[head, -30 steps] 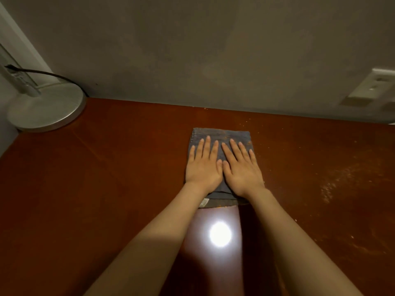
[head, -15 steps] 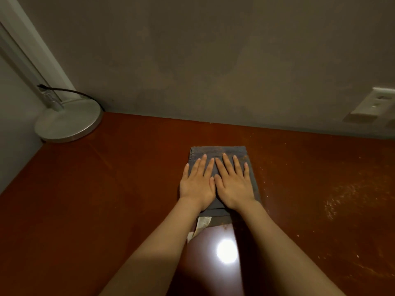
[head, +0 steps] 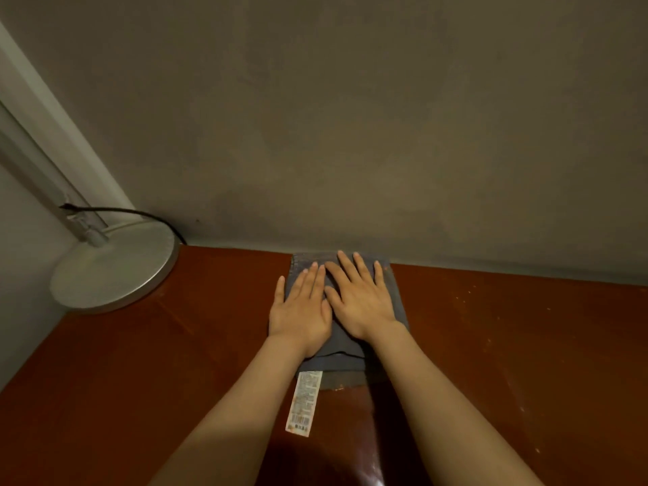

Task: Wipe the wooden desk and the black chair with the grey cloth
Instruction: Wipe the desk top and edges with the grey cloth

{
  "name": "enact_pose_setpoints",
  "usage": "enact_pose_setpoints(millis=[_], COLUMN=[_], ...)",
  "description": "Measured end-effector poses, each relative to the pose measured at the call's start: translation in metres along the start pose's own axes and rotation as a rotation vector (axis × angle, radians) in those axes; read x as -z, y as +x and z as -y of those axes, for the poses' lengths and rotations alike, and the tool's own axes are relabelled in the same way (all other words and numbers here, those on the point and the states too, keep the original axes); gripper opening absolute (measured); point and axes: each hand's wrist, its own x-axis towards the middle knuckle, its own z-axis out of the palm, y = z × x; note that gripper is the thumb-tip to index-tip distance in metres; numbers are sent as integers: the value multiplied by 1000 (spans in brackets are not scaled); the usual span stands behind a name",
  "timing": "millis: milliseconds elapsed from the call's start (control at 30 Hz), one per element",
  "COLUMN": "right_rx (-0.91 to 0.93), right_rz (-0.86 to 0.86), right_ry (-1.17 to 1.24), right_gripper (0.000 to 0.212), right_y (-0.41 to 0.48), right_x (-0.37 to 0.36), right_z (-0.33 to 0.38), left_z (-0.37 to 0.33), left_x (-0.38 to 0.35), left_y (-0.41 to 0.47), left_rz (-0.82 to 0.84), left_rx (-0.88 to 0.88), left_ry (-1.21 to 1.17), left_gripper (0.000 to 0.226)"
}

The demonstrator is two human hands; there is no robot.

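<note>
The folded grey cloth (head: 396, 296) lies flat on the reddish wooden desk (head: 175, 363), its far edge against the wall. My left hand (head: 303, 310) and my right hand (head: 361, 299) press down on it side by side, fingers straight and pointing at the wall. The right hand's fingers slightly overlap the left's. A white printed label (head: 304, 403) trails from the cloth's near edge toward me. The black chair is not in view.
A round silver lamp base (head: 112, 271) with its pole and a black cable (head: 154, 217) stands in the desk's back left corner. A grey wall (head: 350, 135) runs along the desk's far edge. Pale dusty specks (head: 491, 310) mark the desk on the right.
Both hands have pushed the cloth away from me until it reached the wall. The label now lies stretched out behind the cloth.
</note>
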Motion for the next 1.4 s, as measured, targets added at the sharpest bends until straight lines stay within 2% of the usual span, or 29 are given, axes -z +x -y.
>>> enact_pose_setpoints(millis=[167, 333, 467, 533, 600, 667, 733, 767, 900, 1033, 1100, 1167, 1267, 1400], right_rx=[-64, -144, -426, -538, -495, -291, -137, -148, -463, -671, -690, -619, -511, -499], right_rz=[-45, -146, -243, -317, -451, -504, -415, -360, -269, -281, -346, -400, -401, -370], right_ry=[6, 40, -145, -150, -97, -4, 29, 27, -156, -199, -184, -146, -68, -38], right_gripper=[47, 30, 32, 31, 28, 30, 36, 39, 37, 35, 35, 35, 37, 45], right_y=[39, 43, 24, 13, 11, 18, 24, 25, 13, -19, -29, -34, -35, -35], right_x=[2, 8, 23, 27, 24, 18, 13, 13, 26, 34, 34, 30, 24, 20], right_z=[-4, -8, -42, -52, -44, -25, -14, -13, -42, -66, -70, -69, -62, -60], left_z=[12, -5, -37, -51, -55, -42, -25, -19, -33, -73, -79, -74, -60, -58], left_x=[12, 16, 18, 17, 15, 17, 17, 15, 12, 14, 12, 10, 8, 15], left_y=[26, 31, 33, 26, 19, 15, 12, 11, 10, 5, 3, 3, 2, -5], left_rz=[-45, 30, 63, 92, 40, -96, -150, -146, -132, -64, -92, -145, -117, -162], left_rx=[-6, -36, -205, -267, -261, -216, -210, -223, -219, -363, -330, -185, -19, -33], left_ry=[7, -103, -157, -170, -216, -230, -202, -187, -296, -362, -365, -400, -437, -530], left_gripper=[58, 58, 58, 58, 56, 47, 41, 42, 49, 45, 42, 38, 29, 13])
